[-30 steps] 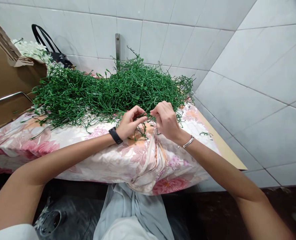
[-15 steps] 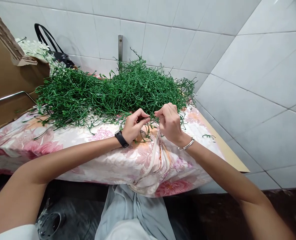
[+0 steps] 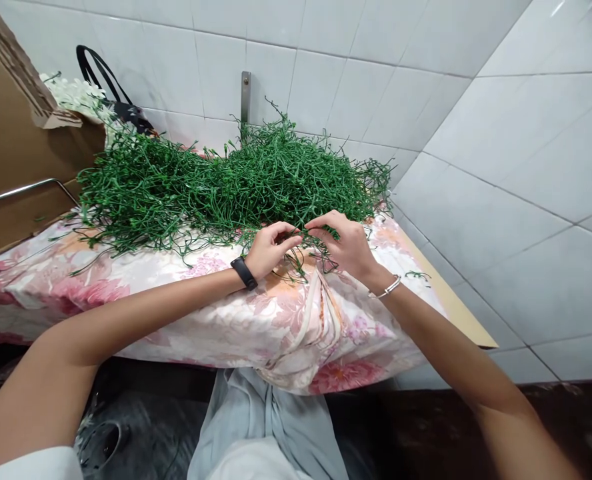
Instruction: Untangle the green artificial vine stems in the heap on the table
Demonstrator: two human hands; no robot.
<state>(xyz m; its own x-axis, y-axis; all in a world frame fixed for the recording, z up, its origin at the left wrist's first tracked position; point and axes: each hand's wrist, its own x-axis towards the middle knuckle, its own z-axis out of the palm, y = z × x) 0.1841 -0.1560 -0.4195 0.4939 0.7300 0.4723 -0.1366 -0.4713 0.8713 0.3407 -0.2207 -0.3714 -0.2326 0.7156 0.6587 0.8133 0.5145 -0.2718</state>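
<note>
L hand [image 3: 269, 252] has thumb + index closed in a pinch, apparently on a thin green sprig [image 3: 303, 233]; R hand [image 3: 349, 245] has its fingers bent in w/ tips nearly meeting the L tips. Can't tell if R grips the same bit, too small to see. Both hands are just in front of the green stem pile [image 3: 256, 180], approx. mid-worktop [image 3: 361, 300], and a few loose strands [image 3: 299, 268] lie under/b/w them.

Pile is a long tangled heap, runs L to R along the back of the worktop, close to the tiled wall [image 3: 321, 80]. Floral cloth [image 3: 161, 333] covers the top & hangs over the front, bunched in folds below the hands. Tan board [image 3: 459, 317] sticks out at the R edge; small green scrap [image 3: 418, 274] on the cloth nr it, apart from the pile.

Far L: cardboard box [image 3: 31, 160] w/ metal rod [image 3: 21, 191] across it, white flowers [image 3: 79, 97] behind, black bag [image 3: 131, 115] next to those, by the wall. Metal strip [image 3: 245, 100] upright on the wall behind the pile. Black wristband [image 3: 245, 273] on L wrist, thin bracelet [image 3: 390, 287] on R.
</note>
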